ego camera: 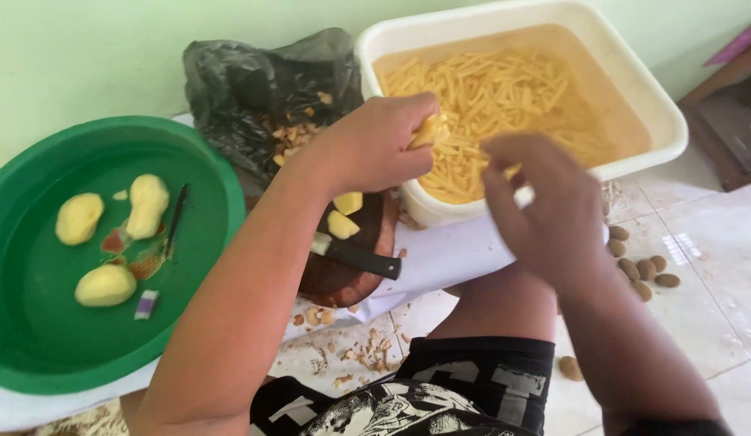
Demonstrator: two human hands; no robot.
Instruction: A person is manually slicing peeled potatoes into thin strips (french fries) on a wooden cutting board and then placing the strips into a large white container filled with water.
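My left hand [377, 144] is closed around a bunch of cut potato pieces [430, 129] at the near rim of a white tub [658, 105]. The tub holds water and several yellow potato strips [492, 97]. My right hand [545, 206] hovers beside it over the tub's near edge, fingers curled, with a small yellow piece showing at the fingertips. Below the left hand, a round dark wooden board [343, 282] carries two potato chunks [343, 215] and a black-handled knife [355, 254].
A green basin [206, 161] at the left holds three peeled potatoes [106, 284], a peeler and scraps. A black plastic bag [254, 89] with peelings lies behind the board. Brown seeds [646, 270] and peel bits are scattered on the white tiled floor. My knees are below.
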